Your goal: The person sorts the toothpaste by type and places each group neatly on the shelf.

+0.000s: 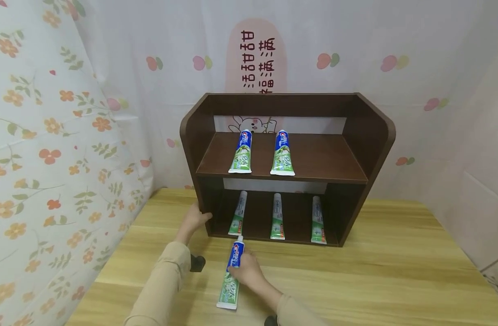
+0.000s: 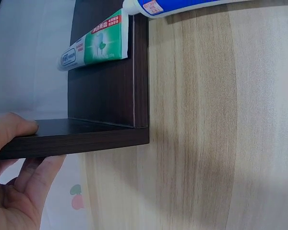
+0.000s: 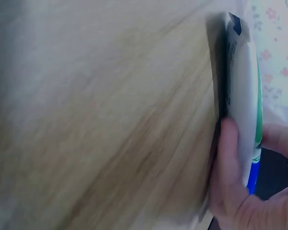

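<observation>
My left hand (image 1: pixel 193 220) grips the left side panel of a dark brown two-tier shelf (image 1: pixel 377 131). In the left wrist view the thumb (image 2: pixel 20 125) lies on one face of that panel and the fingers (image 2: pixel 44 177) are on the other. My right hand (image 1: pixel 250 271) holds a blue and green toothpaste tube (image 1: pixel 228 292) in front of the shelf, its cap toward the lower tier. The right wrist view shows this toothpaste tube (image 3: pixel 243 86) between thumb and fingers, printed back facing the camera, close over the wooden table (image 3: pixel 110 120).
Two similar blue and green tubes, one left (image 1: pixel 241 154) and one right (image 1: pixel 282 156), lie on the upper tier. On the lower tier lie three slimmer grey and green tubes: left (image 1: pixel 238 215), middle (image 1: pixel 277 217), right (image 1: pixel 318 222). Patterned cloth (image 1: pixel 122 54) hangs behind.
</observation>
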Tool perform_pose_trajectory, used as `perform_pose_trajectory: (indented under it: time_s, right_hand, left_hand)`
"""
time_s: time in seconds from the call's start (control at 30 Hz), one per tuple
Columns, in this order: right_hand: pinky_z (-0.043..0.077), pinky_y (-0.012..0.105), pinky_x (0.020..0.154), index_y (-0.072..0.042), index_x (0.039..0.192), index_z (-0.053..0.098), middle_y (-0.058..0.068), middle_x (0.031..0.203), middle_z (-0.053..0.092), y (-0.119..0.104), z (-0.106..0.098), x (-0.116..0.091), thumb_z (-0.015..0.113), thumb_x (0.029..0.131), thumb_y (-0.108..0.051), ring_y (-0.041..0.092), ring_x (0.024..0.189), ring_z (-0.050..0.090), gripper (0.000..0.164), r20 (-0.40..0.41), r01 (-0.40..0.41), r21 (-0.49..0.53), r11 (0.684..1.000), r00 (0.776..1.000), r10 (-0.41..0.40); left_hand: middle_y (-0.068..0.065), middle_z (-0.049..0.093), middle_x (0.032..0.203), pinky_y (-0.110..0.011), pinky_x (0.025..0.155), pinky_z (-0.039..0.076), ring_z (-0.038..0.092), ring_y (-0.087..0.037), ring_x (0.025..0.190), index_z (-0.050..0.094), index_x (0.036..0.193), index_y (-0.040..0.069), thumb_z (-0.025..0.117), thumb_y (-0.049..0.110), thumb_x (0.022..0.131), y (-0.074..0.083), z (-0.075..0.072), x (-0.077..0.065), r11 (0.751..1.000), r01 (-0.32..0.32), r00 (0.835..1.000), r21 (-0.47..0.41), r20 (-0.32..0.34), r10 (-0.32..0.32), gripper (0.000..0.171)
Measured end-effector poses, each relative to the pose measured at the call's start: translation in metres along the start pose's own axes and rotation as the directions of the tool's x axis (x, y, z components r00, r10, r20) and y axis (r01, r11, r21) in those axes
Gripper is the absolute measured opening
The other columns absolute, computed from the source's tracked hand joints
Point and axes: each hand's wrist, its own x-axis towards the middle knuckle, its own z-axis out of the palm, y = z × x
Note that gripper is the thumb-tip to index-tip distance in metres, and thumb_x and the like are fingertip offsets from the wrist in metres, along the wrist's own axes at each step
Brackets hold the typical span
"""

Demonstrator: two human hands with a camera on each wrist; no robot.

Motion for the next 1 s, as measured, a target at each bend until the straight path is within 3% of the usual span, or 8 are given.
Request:
perform_pose_trajectory:
  time_s: [0.13, 0.37, 0.67, 1.0]
  right_hand:
    - [0.051, 0.028, 0.046, 0.011, 0.101, 0.050, 0.014, 0.075, 0.058, 0.004, -0.003, 0.000, 0.069, 0.073, -0.002, 0.020, 0.058, 0.059, 0.037, 0.090, -0.058, 0.136, 0.989, 0.995, 0.046]
    - [0.053, 0.030, 0.045, 0.011, 0.095, 0.054, 0.014, 0.070, 0.062, 0.014, -0.020, -0.009, 0.068, 0.074, -0.002, 0.021, 0.054, 0.063, 0.028, 0.207, -0.163, 0.216, 0.963, 0.971, 0.118]
    - [0.055, 0.032, 0.050, 0.018, 0.107, 0.045, 0.017, 0.079, 0.066, 0.014, -0.057, -0.018, 0.066, 0.077, -0.004, 0.018, 0.060, 0.065, 0.042, 0.258, -0.130, 0.271, 0.954, 0.965, 0.058]
    - [0.055, 0.033, 0.052, 0.020, 0.114, 0.040, 0.015, 0.082, 0.064, 0.006, -0.096, -0.027, 0.066, 0.079, -0.007, 0.016, 0.060, 0.064, 0.052, 0.236, -0.095, 0.220, 0.971, 0.971, 0.042]
  left_hand:
    - [-0.032, 0.031, 0.140, -0.055, 0.104, 0.032, 0.031, -0.048, 0.128, 0.020, 0.140, -0.007, 0.053, 0.008, 0.087, -0.003, 0.002, -0.001, 0.999, 0.029, 1.000, 0.030, 0.008, -0.029, 0.064]
    - [-0.032, 0.034, 0.138, -0.055, 0.102, 0.034, 0.034, -0.048, 0.126, 0.024, 0.138, -0.008, 0.054, 0.008, 0.086, -0.008, 0.008, -0.005, 0.998, 0.039, 0.999, 0.042, 0.005, -0.039, 0.063]
    - [-0.032, 0.035, 0.138, -0.056, 0.102, 0.034, 0.035, -0.049, 0.126, 0.025, 0.138, -0.008, 0.053, 0.006, 0.086, -0.007, 0.005, -0.002, 1.000, 0.021, 1.000, 0.016, 0.003, -0.021, 0.060]
    - [-0.032, 0.033, 0.139, -0.056, 0.101, 0.034, 0.035, -0.048, 0.126, 0.024, 0.139, -0.007, 0.053, 0.008, 0.087, -0.003, -0.001, 0.000, 0.999, 0.028, 1.000, 0.025, 0.013, -0.028, 0.061]
